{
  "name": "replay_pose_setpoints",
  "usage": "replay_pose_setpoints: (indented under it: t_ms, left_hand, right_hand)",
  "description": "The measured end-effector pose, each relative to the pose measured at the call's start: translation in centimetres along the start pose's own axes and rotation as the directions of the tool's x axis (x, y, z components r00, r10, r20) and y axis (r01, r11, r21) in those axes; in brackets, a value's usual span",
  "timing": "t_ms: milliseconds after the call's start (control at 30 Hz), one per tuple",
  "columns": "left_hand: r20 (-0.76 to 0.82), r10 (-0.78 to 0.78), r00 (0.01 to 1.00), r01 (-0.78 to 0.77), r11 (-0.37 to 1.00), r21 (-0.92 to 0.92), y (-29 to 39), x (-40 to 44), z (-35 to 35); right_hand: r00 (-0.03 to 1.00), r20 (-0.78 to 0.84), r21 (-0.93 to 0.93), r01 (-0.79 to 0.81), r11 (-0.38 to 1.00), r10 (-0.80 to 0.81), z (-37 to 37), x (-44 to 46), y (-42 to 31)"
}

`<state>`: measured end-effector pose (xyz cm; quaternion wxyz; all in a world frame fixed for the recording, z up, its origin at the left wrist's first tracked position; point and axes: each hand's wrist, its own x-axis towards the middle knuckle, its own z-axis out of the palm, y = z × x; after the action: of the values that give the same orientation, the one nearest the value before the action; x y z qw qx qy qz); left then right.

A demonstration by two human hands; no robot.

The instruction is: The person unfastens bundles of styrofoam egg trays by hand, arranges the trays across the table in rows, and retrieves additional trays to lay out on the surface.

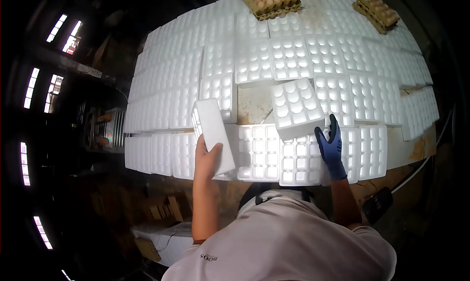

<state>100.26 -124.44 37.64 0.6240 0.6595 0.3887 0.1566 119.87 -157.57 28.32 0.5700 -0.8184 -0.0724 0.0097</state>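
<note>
My bare left hand (pixel 208 158) is closed round a white foam tray (pixel 217 134) that stands on its edge, its flat side facing right. My right hand (pixel 330 144), in a blue and black glove, has thumb and fingers spread beside the lower right corner of a raised foam tray (pixel 296 104). That tray sits tilted, with rounded hollows facing up, over the other trays. Whether the glove touches it is unclear. Between the two lies a bare patch of table (pixel 253 104). Below them, a foam tray with square hollows (pixel 258 152) lies along the near edge.
Rows of white foam trays (pixel 178 70) cover much of the table. Cardboard trays of eggs (pixel 270 1) stand at the far edge, with another egg stack (pixel 377 11) at the far right. A black object (pixel 378 204) with a cable is beyond the near right edge.
</note>
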Motion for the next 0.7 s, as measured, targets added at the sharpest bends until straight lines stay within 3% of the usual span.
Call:
replay_pose_setpoints:
  t_ms: [33,67,133,200,267,367,467,700]
  left_hand:
    - [-0.04,-0.012,0.999,0.011,1.0,-0.02,-0.7,-1.3,-0.9]
    - [-0.069,-0.062,0.996,0.061,0.998,-0.028,-0.4,-2.8,-1.4]
    - [-0.142,-0.153,0.978,0.145,0.987,-0.068,1.3,-5.8,-1.8]
    - [-0.187,-0.144,0.972,0.131,0.988,-0.076,0.9,-7.1,-2.7]
    - [-0.227,-0.131,0.965,0.113,0.989,-0.09,-0.1,-8.6,-4.1]
    - [-0.282,-0.076,0.956,0.043,0.992,-0.123,-2.3,-10.2,-6.5]
    - [-0.384,-0.093,0.918,0.027,0.984,-0.176,-2.5,-12.8,-7.6]
    - [-0.475,-0.076,0.876,-0.053,0.966,-0.253,-7.1,-19.1,-10.8]
  right_hand:
    - [0.967,0.072,-0.282,0.255,0.925,-0.245,-0.4,-0.3,-1.2]
    - [0.93,0.103,-0.472,0.359,0.805,-0.353,0.0,-0.7,-2.1]
    - [0.82,0.317,-0.534,0.569,0.625,-0.476,1.0,0.0,-3.3]
    - [0.711,0.512,-0.47,0.702,0.535,-0.482,2.9,1.0,-2.5]
    - [0.682,0.515,-0.492,0.732,0.472,-0.52,4.7,1.8,-1.3]
    - [0.74,0.559,-0.511,0.662,0.548,-0.374,5.6,3.4,-1.7]
    - [0.687,0.526,-0.478,0.726,0.494,-0.5,6.6,4.4,-1.8]
    - [0.658,0.578,-0.444,0.749,0.491,-0.482,7.8,4.2,-1.7]
